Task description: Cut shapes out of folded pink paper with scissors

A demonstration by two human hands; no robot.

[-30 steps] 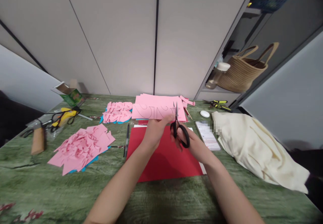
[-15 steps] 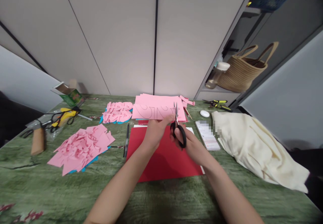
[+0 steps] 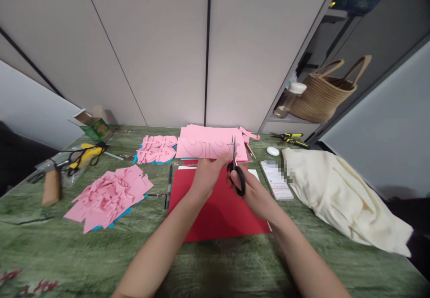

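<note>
My left hand [image 3: 208, 174] pinches the lower edge of a pink sheet [image 3: 198, 149] with curved outlines drawn on it. In my right hand [image 3: 250, 186] are black-handled scissors [image 3: 240, 181], their blades pointing away from me across the sheet's right part, slightly apart at the tips. Both hands are over red paper [image 3: 215, 213] on the table. More pink paper [image 3: 215, 133] lies behind the held sheet. Left of it are pink cut-out shapes [image 3: 156, 149] with blue ones under them.
A pile of pink scraps [image 3: 110, 195] lies at the left, near a yellow tool [image 3: 88, 155] and a green box [image 3: 97, 127]. On the right are a phone [image 3: 276, 180], a white oval object [image 3: 273, 151], pliers [image 3: 292, 140] and cream cloth [image 3: 346, 195]. A black pen [image 3: 169, 186] lies beside the red paper.
The scissor handles have come slightly closer together in my right hand. My left hand and the sheet have hardly moved.
</note>
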